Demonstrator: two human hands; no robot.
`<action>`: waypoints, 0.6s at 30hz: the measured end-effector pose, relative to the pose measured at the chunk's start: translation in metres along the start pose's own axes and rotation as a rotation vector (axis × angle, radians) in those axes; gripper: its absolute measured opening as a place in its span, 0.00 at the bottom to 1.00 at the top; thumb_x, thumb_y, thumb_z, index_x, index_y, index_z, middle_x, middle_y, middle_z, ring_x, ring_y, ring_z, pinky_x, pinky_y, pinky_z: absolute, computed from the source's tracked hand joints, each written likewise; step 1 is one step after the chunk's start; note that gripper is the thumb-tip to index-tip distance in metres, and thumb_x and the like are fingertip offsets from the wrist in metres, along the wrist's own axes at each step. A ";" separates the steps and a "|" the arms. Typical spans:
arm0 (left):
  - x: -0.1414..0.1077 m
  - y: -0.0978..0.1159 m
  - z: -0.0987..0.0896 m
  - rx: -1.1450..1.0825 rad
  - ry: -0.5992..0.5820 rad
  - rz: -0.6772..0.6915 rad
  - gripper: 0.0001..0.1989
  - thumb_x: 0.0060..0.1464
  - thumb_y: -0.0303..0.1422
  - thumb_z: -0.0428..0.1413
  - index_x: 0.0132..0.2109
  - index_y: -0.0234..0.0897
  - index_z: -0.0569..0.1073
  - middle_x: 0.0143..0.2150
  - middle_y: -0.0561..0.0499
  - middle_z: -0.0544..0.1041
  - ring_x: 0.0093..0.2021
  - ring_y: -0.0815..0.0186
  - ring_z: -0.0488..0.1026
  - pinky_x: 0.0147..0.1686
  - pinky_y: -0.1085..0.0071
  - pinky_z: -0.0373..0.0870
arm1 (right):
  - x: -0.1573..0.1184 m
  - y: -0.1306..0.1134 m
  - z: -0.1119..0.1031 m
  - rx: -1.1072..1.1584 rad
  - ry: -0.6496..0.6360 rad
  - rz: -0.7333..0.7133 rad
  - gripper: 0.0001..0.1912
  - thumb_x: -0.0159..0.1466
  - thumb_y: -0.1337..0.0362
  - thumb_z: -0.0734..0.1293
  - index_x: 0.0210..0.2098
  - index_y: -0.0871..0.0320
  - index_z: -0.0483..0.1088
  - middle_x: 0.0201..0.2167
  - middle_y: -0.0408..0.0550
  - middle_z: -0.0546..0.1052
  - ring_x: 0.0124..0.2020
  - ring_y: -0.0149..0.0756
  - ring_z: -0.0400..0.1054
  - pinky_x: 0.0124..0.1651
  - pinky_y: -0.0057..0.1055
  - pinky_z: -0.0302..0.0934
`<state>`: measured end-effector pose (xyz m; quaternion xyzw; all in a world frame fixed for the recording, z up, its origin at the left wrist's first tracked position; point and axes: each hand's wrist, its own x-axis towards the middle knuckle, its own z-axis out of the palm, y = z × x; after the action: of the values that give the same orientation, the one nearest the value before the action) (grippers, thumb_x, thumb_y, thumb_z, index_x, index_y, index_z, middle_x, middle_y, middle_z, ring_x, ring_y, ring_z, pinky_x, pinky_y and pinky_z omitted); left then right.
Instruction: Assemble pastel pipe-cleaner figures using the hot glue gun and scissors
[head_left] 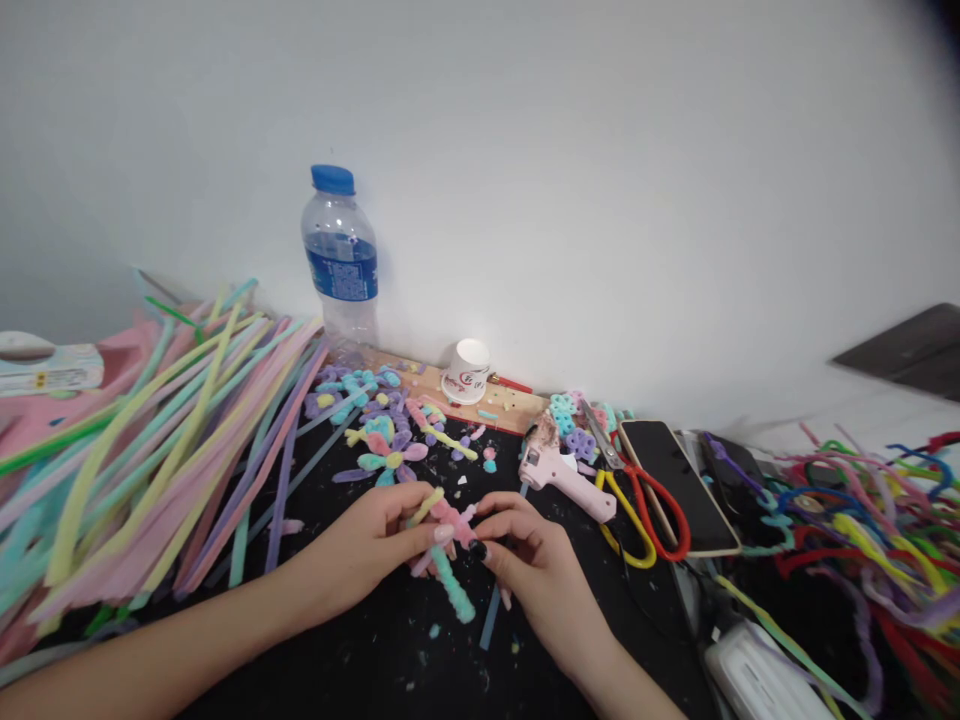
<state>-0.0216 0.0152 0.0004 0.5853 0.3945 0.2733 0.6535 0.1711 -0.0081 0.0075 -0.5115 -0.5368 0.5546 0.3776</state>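
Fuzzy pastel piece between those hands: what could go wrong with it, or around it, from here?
The left hand pinches the fuzzy pastel piece; squeezing too hard might bend it. The glue gun lies near the right hand and, if hot, might burn it.

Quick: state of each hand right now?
Left hand: closed, holding the fuzzy pink piece.
Right hand: curled at the same piece's right side; whether it grips can't be told.

The black tabletop [330,665] bears a fuzzy flower [394,460], pink glue gun [568,482], scissors [634,472] and phone [679,485].
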 end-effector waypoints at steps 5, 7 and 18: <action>0.001 0.002 0.000 -0.038 0.016 0.000 0.10 0.55 0.38 0.52 0.35 0.35 0.71 0.25 0.57 0.69 0.26 0.71 0.65 0.28 0.76 0.63 | 0.000 0.003 -0.002 0.005 -0.008 0.004 0.06 0.54 0.70 0.67 0.30 0.56 0.76 0.43 0.48 0.70 0.30 0.28 0.66 0.21 0.20 0.56; 0.002 0.002 0.000 -0.076 0.029 -0.024 0.10 0.55 0.38 0.52 0.37 0.36 0.69 0.26 0.56 0.70 0.26 0.70 0.68 0.28 0.75 0.66 | 0.001 0.004 -0.002 0.024 -0.020 0.005 0.08 0.55 0.70 0.67 0.33 0.55 0.77 0.44 0.48 0.70 0.28 0.27 0.65 0.20 0.20 0.56; 0.005 -0.005 -0.003 -0.108 0.206 -0.024 0.17 0.50 0.38 0.57 0.47 0.39 0.66 0.28 0.57 0.72 0.26 0.71 0.70 0.27 0.76 0.68 | 0.002 0.006 -0.001 0.173 0.041 0.033 0.11 0.53 0.67 0.68 0.37 0.57 0.73 0.35 0.45 0.69 0.20 0.24 0.60 0.17 0.21 0.59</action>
<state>-0.0216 0.0200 -0.0057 0.5134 0.4513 0.3449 0.6432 0.1725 -0.0065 0.0015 -0.4971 -0.4706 0.5943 0.4222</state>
